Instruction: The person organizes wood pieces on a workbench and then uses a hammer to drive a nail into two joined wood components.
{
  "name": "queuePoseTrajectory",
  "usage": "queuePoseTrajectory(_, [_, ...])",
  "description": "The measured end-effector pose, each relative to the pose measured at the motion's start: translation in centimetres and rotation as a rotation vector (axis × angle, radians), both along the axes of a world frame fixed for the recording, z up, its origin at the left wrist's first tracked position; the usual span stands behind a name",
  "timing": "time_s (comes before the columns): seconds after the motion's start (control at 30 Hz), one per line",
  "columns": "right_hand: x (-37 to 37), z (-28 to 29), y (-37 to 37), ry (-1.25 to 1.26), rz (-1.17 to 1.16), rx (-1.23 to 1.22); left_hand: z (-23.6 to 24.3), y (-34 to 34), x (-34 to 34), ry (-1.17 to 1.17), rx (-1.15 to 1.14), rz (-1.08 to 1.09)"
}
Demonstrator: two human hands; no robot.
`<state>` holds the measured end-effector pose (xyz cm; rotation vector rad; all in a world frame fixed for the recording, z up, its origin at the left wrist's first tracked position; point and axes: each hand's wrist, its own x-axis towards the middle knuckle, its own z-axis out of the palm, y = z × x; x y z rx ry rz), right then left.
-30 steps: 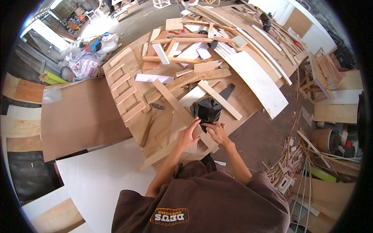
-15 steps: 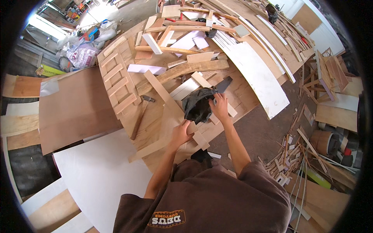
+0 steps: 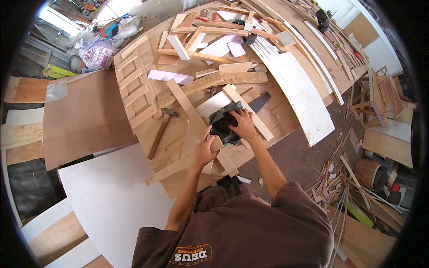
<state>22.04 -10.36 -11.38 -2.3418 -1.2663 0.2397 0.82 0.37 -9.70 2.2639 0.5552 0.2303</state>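
A crumpled black plastic bag [image 3: 222,127] lies near the front edge of the wooden worktable, its mouth gaping upward. My left hand [image 3: 204,151] has its thumb and fingers closed at the bag's near left edge, beside a short wood strip [image 3: 227,162]. From the right, my right hand [image 3: 242,125] grips the bag's rim, thumb and fingertips reaching over into the dark mouth. What lies inside the bag cannot be made out. Just beyond the right hand is a handsaw's dark blade [image 3: 260,102], partly covered by a pale board [image 3: 247,111]. A hammer [image 3: 161,133] rests to the left.
A ladder-like wooden frame [image 3: 136,91] lies at the table's left. Boards and offcuts crowd its far side, with a long white panel [image 3: 300,89] at the right. A large white sheet [image 3: 116,192] is at the near left. Scrap wood [image 3: 328,183] litters the floor on the right.
My right hand has shifted slightly left and further over the bag's mouth. The bag has been pulled lower and squashed, and my left thumb has moved up along its edge.
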Motion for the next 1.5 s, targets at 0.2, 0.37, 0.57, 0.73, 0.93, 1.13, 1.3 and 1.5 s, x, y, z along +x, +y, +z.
queuePoseTrajectory(0.2, [0.9, -4.2, 0.5, 0.04, 0.097, -0.138, -0.5, 0.4, 1.6, 0.062, -0.023, 0.009])
queuePoseTrajectory(0.37, [-0.1, -5.4, 0.2, 0.051, 0.134, -0.184, -4.5, 0.0, 1.3, 0.006, 0.003, 0.014])
queuePoseTrajectory(0.57, [-0.1, -6.8, 0.5, -0.008, 0.12, -0.193, -3.9, 0.2, 1.3, 0.22, -0.025, 0.0])
queuePoseTrajectory(0.73, [-0.8, -6.9, 0.9, -0.055, 0.087, -0.159, -4.1, 0.6, 0.4, 0.159, -0.041, -0.001])
queuePoseTrajectory(0.93, [0.4, -7.7, 0.1, 0.1, -0.07, -0.028, -5.2, 0.8, -0.1, 0.1, -0.034, -0.011])
queuePoseTrajectory(1.13, [2.0, -6.4, -0.9, 0.238, -0.26, 0.091, -6.7, 1.0, -0.2, 0.095, -0.052, -0.015])
queuePoseTrajectory(1.3, [2.9, -4.4, -1.1, 0.452, -0.256, -0.024, -8.0, 0.8, -0.2, 0.123, -0.093, -0.006])
queuePoseTrajectory(1.5, [0.1, -3.4, -0.8, 0.044, -0.075, -0.096, -8.4, 0.9, -0.5, 0.112, 0.016, -0.019])
